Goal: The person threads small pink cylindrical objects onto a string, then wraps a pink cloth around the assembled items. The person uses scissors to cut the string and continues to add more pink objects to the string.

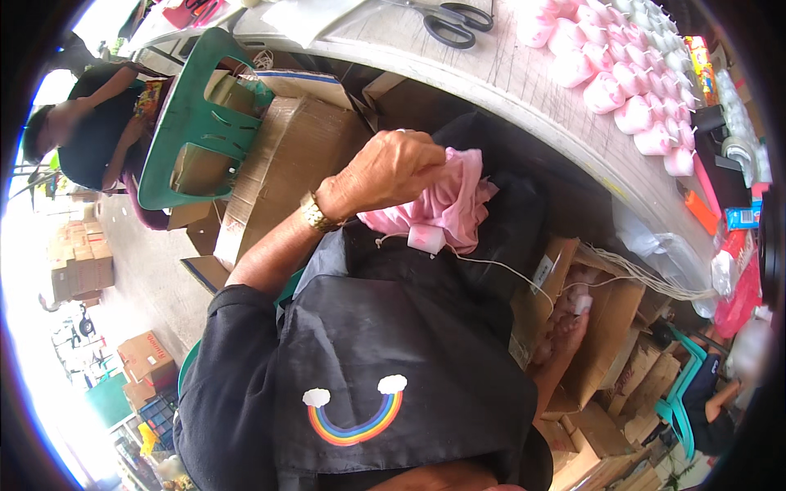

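Note:
My left hand (395,168), a gold watch on its wrist, is closed at the upper edge of a crumpled pink cloth (458,196) on my lap. Against the cloth's lower edge lies a small pale pink candle (424,239), with white string running out on both sides. My right hand (565,334) reaches down into an open cardboard box (610,335) at my right side. Its fingers are bent around a small whitish-pink candle (582,304); more pink pieces lie beside it, partly hidden by the hand and box wall.
On the table (499,86) ahead stand rows of pink candles (630,114) and white ones, with black-handled scissors (450,24) nearby. A bundle of white string (655,278) hangs over the box. At left are a large carton (286,155), a green chair (196,123) and a seated person (98,123).

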A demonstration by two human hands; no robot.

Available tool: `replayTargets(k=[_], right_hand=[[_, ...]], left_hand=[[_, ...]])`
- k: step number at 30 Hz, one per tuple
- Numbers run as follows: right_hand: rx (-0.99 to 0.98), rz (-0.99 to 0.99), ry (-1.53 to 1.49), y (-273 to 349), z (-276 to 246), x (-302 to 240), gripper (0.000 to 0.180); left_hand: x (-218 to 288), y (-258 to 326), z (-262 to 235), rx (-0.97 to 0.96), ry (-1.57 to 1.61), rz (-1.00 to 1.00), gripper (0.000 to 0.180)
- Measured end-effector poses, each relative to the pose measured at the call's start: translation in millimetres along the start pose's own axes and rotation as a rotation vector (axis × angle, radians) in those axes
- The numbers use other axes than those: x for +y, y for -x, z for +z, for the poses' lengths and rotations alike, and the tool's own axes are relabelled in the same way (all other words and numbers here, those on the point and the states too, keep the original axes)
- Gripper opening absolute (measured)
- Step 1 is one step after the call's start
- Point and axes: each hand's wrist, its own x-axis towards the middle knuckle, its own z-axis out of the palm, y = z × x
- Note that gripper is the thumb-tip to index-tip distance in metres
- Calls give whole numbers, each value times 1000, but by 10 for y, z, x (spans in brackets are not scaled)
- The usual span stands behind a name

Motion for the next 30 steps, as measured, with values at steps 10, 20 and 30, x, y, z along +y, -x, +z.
replayTargets(k=[10,20,30], right_hand=[[-479,-382,-89,661,1900,-874,58],[-746,-240,-14,710,3377,-714,67],[-370,-882,927,900,4369,-559,63]], left_hand=[[381,-113,-328,57,1593,-7,18],[78,272,201,-303,2114,-424,49],[183,183,174,-151,2089,-344,45]])
